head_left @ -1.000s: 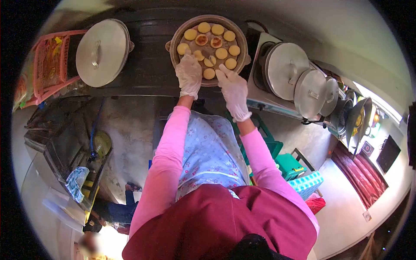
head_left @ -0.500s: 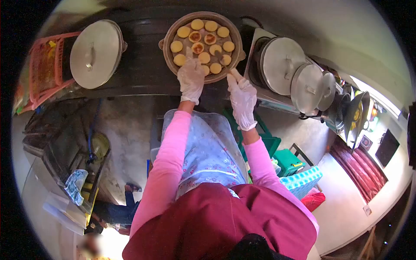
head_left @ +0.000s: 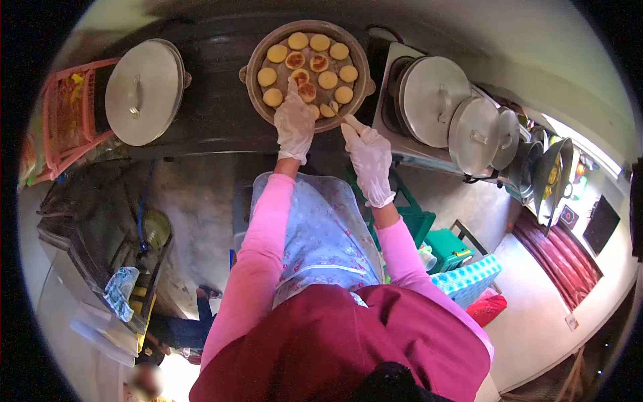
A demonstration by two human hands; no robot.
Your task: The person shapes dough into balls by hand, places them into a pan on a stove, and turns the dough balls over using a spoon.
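A round pan (head_left: 250,90) holds several small round cakes, most of them pale yellow on top and several browned. My left hand (head_left: 295,126), in a clear glove, reaches over the pan's near edge. Its index finger is stretched out to a browned cake (head_left: 307,92); no object shows in this hand. My right hand (head_left: 370,157), also gloved, is closed around the handle of a thin spatula (head_left: 336,112). The spatula's tip is at a pale cake (head_left: 327,110) by the near rim. My left hand partly hides another pale cake (head_left: 313,111).
A large lidded pot (head_left: 140,94) stands left of the pan on the dark counter (head_left: 207,127). On the right, several metal lids (head_left: 435,100) cover pots along a stove. A pink rack (head_left: 70,124) is at far left. Another person (head_left: 177,329) is at lower left.
A near-centre cake that was pale now shows a browned top. The spatula has moved toward the near rim, to another pale cake. My left index finger stays over the cakes.
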